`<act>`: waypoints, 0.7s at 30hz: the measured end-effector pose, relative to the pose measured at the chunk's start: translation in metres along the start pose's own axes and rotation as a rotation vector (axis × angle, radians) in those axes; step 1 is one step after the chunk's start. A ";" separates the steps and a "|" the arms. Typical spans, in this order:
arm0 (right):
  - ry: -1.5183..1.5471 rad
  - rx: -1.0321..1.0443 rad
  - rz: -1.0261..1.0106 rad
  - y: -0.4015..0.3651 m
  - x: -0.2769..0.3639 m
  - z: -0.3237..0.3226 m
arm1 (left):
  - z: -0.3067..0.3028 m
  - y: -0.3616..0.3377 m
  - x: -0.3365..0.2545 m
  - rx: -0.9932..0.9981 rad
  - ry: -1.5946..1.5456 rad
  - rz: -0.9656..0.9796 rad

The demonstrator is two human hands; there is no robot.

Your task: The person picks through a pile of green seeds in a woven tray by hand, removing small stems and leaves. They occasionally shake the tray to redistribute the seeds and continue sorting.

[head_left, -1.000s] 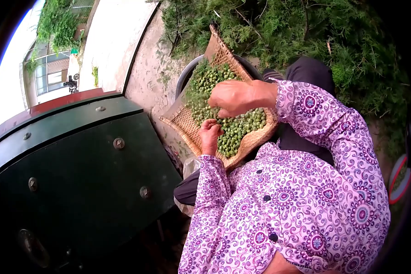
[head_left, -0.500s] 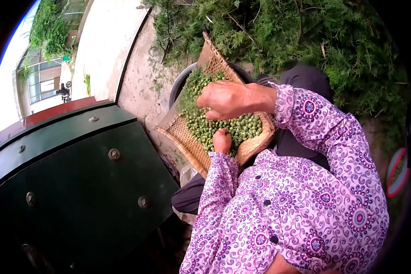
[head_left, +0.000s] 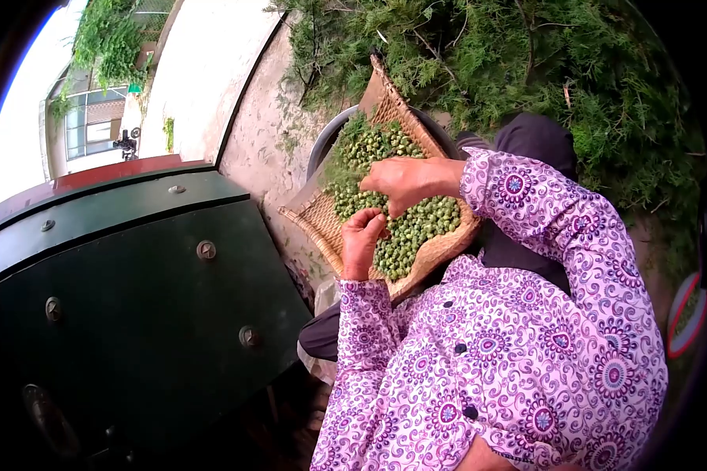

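A woven winnowing basket [head_left: 440, 255] lies tilted by my lap, holding a heap of small round green cones or berries [head_left: 416, 235]. Some feathery green sprigs [head_left: 339, 171] are mixed in along its left side. Over the near left part of the heap, my left hand [head_left: 359, 242] is closed in a pinch, thumb against fingertips. My right hand [head_left: 416, 179] reaches across from the right, its fingers curled downward just above my left fingertips. Whatever is between the fingers of either hand is hidden or too small to name.
Under the basket shows the rim of a metal basin [head_left: 322, 145]. Cut evergreen branches [head_left: 479, 71] are piled behind and to the right. A large dark green metal panel with studs [head_left: 133, 298] stands at left. A red-rimmed object [head_left: 686, 314] sits at far right.
My left hand has risen from the cones and moved left, its pinch now turned upward. My right hand has shifted right and slightly down, toward the left. The view has swung slightly.
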State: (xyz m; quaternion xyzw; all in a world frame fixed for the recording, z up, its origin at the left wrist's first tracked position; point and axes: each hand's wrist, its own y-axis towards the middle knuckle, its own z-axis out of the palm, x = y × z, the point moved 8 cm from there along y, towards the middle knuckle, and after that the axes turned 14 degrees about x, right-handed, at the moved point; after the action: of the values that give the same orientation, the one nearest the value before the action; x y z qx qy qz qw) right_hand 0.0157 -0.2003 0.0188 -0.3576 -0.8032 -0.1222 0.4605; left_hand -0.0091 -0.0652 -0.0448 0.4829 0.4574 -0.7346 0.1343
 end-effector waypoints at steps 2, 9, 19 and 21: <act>0.023 -0.059 -0.014 0.005 -0.007 0.009 | 0.008 -0.004 -0.024 0.005 -0.061 0.082; 0.119 0.197 0.206 -0.003 -0.006 0.013 | -0.006 -0.015 -0.036 -0.028 -0.099 0.156; -0.106 0.355 0.286 -0.001 -0.026 0.041 | 0.048 0.048 -0.154 0.011 0.315 0.433; -0.149 0.117 0.187 -0.003 -0.029 0.022 | 0.122 0.057 -0.203 0.155 0.898 0.716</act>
State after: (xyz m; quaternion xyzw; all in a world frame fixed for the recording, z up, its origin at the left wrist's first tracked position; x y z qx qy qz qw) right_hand 0.0087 -0.2038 -0.0169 -0.4115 -0.8042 -0.0048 0.4289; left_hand 0.0571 -0.2437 0.1070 0.8803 0.2224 -0.3980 0.1314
